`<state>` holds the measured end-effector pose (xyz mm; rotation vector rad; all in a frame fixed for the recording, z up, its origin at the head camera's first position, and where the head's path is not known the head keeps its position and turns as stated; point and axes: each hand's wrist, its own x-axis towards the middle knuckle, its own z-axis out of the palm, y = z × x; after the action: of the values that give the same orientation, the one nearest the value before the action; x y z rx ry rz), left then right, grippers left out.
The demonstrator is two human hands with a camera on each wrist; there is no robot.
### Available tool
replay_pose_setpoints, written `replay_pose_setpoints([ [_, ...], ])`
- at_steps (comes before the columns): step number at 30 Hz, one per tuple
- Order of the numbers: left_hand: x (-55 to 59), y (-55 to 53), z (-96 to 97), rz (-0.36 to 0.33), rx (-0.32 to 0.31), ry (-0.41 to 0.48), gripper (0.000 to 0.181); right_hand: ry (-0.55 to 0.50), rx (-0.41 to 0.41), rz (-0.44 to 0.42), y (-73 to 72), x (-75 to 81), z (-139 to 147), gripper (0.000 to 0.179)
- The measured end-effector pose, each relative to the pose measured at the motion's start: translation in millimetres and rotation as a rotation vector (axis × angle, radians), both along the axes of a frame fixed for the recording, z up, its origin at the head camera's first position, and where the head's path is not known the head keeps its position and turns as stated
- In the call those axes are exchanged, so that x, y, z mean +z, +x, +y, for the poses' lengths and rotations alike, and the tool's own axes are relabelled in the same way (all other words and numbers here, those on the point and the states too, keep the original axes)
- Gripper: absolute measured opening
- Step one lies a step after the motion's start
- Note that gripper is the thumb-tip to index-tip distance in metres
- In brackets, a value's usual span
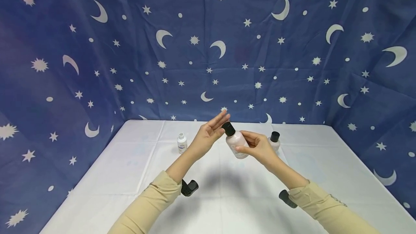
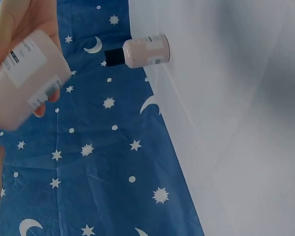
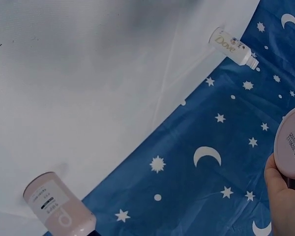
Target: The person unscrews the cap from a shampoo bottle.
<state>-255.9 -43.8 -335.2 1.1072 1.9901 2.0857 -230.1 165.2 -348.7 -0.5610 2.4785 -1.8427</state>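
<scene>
Pink bottle with a black cap (image 1: 236,146), one: you have it raised above the tabletop (image 1: 227,205) and tilted, its cap pointing up toward your left hand (image 1: 208,134); it serves as the landmark for the entries below. Right hand (image 1: 258,147): on the bottle's right side, your grip clamped around its body, thumb across the front. Left hand: at the bottle's cap end, visible fingers stretched straight, thumb at the cap; whether that grip pinches the cap you cannot tell. Second pink bottle (image 1: 275,144), black-capped: upright on the tabletop, to the right of the landmark bottle, partly hidden by your right hand. White bottle (image 1: 182,145), marked "Dove": upright on the tabletop, to the left of the landmark bottle. Black devices, two, one at each wrist: lower than the landmark bottle, one to either side. Blue cloth (image 1: 195,53), printed with white moons and stars: behind the landmark bottle.
</scene>
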Motion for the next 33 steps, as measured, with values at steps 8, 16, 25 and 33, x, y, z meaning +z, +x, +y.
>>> replay_pose_setpoints([
  [8,0.0,-1.8,0.2,0.003,-0.007,0.024,0.064,-0.012,0.012,0.002,-1.3,3.6,0.0,0.060],
  [16,3.6,-0.5,6.6,-0.042,0.256,0.013,0.069,-0.006,0.011,0.003,0.1,6.3,-0.2,0.061],
  [25,6.6,2.1,16.6,-0.054,0.384,0.013,0.028,-0.001,0.005,0.001,2.0,6.6,-0.3,0.061],
  [33,-1.0,-1.5,14.0,-0.071,0.230,-0.007,0.081,0.010,0.002,-0.004,2.1,3.6,0.1,0.063],
])
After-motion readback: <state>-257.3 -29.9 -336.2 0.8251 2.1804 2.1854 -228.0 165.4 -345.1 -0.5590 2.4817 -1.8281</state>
